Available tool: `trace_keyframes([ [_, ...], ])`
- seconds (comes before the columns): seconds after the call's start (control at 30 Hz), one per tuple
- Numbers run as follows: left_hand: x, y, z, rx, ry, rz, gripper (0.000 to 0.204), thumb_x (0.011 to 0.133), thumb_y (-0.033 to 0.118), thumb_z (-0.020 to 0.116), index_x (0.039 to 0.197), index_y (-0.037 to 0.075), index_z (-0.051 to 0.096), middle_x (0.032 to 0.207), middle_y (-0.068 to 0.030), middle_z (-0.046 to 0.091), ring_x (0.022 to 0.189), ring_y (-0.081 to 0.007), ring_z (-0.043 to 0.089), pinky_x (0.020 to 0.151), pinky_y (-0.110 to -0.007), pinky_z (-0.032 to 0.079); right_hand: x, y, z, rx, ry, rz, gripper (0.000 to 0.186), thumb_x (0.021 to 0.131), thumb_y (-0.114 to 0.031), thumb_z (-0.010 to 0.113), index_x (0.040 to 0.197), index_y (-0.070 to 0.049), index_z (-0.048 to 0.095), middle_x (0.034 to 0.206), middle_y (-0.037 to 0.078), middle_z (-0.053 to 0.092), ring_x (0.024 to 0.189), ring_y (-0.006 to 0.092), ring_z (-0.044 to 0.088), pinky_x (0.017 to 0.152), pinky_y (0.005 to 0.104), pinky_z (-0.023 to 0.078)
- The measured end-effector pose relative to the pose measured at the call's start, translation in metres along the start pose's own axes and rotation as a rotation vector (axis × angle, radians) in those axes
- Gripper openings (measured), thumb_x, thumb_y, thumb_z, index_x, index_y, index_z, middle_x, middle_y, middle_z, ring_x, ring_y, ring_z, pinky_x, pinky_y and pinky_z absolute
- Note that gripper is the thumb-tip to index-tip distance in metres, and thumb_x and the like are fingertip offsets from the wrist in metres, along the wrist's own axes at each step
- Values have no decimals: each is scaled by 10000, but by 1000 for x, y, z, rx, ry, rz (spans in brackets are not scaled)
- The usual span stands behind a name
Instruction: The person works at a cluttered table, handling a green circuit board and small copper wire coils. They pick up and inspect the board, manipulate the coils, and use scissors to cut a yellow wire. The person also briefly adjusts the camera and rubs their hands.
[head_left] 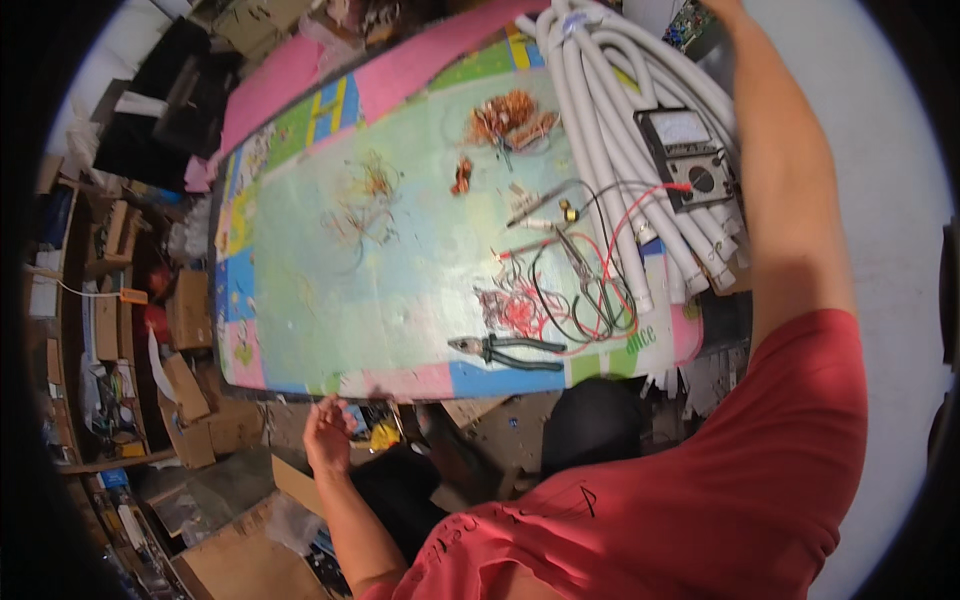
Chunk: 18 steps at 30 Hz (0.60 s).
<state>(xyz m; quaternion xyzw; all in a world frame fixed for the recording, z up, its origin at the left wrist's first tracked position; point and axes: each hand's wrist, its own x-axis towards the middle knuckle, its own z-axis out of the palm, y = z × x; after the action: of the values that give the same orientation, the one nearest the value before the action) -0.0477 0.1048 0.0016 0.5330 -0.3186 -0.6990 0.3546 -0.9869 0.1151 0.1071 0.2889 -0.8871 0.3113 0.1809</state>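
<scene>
My left hand [330, 428] is at the near edge of the mat-covered table [300, 330], open with loosely bent fingers. My right arm reaches up to the top edge, where my right hand [718, 6] is mostly cut off, near a green circuit board [690, 22]. Pliers [490, 350] with dark handles lie near the front edge, below tangled red and black wires [515, 308]. Slimmer pliers [585, 270] lie among the test leads. An analog multimeter [682, 150] rests on a bundle of white tubes [590, 90]. Copper wire scraps [505, 120] and thin wire bits [370, 180] lie farther back.
Wooden shelves [110, 455] with boxes and small items line the left side. Cardboard boxes [190, 310] and a black object [150, 100] stand beside the table. Below the table are my legs, more cardboard [230, 560] and clutter. A pale wall or surface [890, 160] borders the right.
</scene>
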Motion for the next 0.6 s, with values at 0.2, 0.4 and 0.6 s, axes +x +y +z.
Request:
trace_keyframes([
  [0.2, -12, 1, -5, -22, -28, 9, 436, 932, 367, 523, 1172, 6, 575, 1007, -94, 637, 831, -189, 609, 743, -329, 510, -48, -35, -16, 103, -183, -33, 421, 686, -281, 649, 1070, -114, 696, 1343, 203, 402, 1042, 365, 576, 924, 445, 449],
  [0.4, -9, 2, 5, -24, -61, 16, 440, 939, 358, 516, 1177, -8, 571, 1027, -108, 643, 855, -192, 623, 759, -324, 524, -133, -40, -20, 219, -69, -288, 298, 712, -282, 596, 823, -36, 722, 851, 230, 676, 830, 419, 618, 781, 477, 473],
  [0.6, -21, 1, -9, -58, -34, 8, 437, 933, 356, 531, 1182, 0, 578, 1026, -97, 649, 866, -186, 626, 763, -319, 529, -310, -87, -40, 409, -539, -291, 318, 901, -270, 561, 1132, -65, 634, 860, 65, 681, 807, 155, 639, 760, 277, 482],
])
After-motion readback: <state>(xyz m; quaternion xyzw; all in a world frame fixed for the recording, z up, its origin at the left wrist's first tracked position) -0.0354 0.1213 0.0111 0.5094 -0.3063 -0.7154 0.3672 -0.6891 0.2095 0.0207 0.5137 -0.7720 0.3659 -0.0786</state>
